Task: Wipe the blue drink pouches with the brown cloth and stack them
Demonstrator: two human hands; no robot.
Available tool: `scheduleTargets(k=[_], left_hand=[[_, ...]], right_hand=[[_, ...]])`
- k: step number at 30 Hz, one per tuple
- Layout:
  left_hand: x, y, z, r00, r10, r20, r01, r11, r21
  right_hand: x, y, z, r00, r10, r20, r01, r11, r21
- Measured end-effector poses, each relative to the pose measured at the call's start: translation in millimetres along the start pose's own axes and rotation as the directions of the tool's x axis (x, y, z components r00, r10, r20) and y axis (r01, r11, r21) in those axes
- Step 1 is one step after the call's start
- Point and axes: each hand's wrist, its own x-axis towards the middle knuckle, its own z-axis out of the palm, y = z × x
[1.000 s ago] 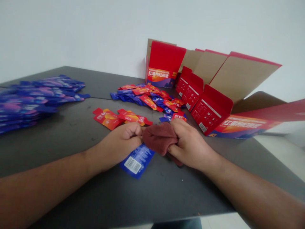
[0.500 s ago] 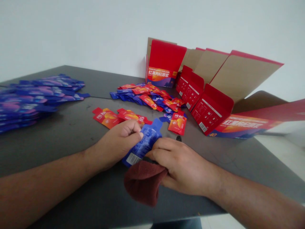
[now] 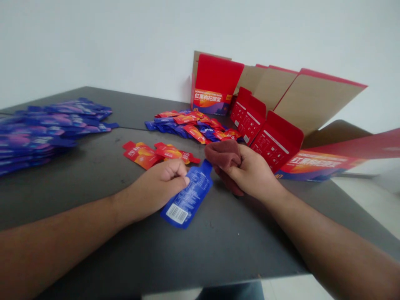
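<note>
A blue sachet (image 3: 187,195) with a white barcode label lies slanted on the dark table (image 3: 218,246) in front of me. My left hand (image 3: 159,187) is closed, pinching the sachet's left edge near its top. My right hand (image 3: 253,173) is closed around a crumpled dark red cloth (image 3: 223,155), held just right of the sachet's upper tip. Close behind my left hand lie red sachets (image 3: 156,153). Further back spreads a mixed heap of red and blue sachets (image 3: 193,127).
A large pile of blue sachets (image 3: 46,129) covers the far left of the table. Opened red cardboard boxes (image 3: 265,121) with raised flaps stand at the back right against the white wall. The table's near edge (image 3: 225,283) runs just below my forearms.
My right hand has carried the red cloth from below the sachet, near the table's front, up and away to beside the sachet's top. The sachet now lies flatter under my left hand.
</note>
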Motion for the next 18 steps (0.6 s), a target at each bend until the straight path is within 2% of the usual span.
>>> scheduleTargets(k=[5, 10, 14, 18], left_hand=[[1, 3, -4.1, 0.999, -0.018, -0.041, 0.018, 1.000, -0.016], [0, 15, -15.3, 0.993, -0.068, -0.101, 0.060, 0.995, -0.085], [-2, 28, -31.9, 0.987, -0.063, -0.146, 0.044, 0.991, -0.129], [-8, 31, -57.0, 0.981, -0.035, -0.193, 0.020, 0.997, -0.079]], right_hand=[[3, 6, 1, 0.997, 0.078, -0.021, -0.078, 0.997, -0.014], [3, 2, 0, 0.996, 0.093, -0.003, -0.093, 0.996, 0.006], [2, -1, -1, 0.992, 0.127, 0.022, -0.127, 0.992, -0.015], [0, -4, -1, 0.997, 0.065, 0.037, -0.065, 0.998, -0.010]])
